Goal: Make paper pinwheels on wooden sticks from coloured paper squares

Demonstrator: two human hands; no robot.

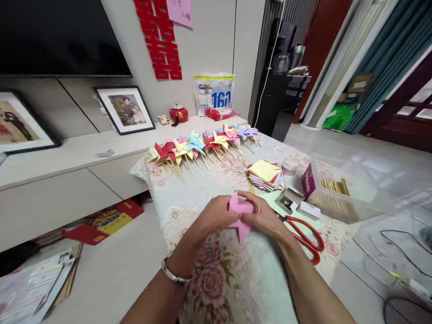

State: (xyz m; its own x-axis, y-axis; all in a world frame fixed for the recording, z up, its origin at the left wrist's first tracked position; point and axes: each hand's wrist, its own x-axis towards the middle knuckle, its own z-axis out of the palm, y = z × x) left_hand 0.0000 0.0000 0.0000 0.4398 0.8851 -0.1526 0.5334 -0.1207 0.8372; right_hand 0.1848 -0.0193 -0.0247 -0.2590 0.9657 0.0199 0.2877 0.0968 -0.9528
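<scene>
Between my two hands, just above the flowered tablecloth, is a pink paper pinwheel [243,228] with its blades folded in toward the middle. My left hand [219,211] grips its left side, the thumb near the centre. From the other side my right hand [258,213] holds it, thumb also at the centre and fingers curled behind. No stick shows on this pinwheel. Just right of my right hand lie scissors with red handles [305,238]. A stack of coloured paper squares [266,173] sits beyond my hands.
Finished pinwheels on sticks [202,144] lie in a row along the table's far side. To the right are a small open box of metal fasteners [286,202], a white box [308,210], a round clear container [290,165] and a clear plastic bin [337,209] with wooden sticks.
</scene>
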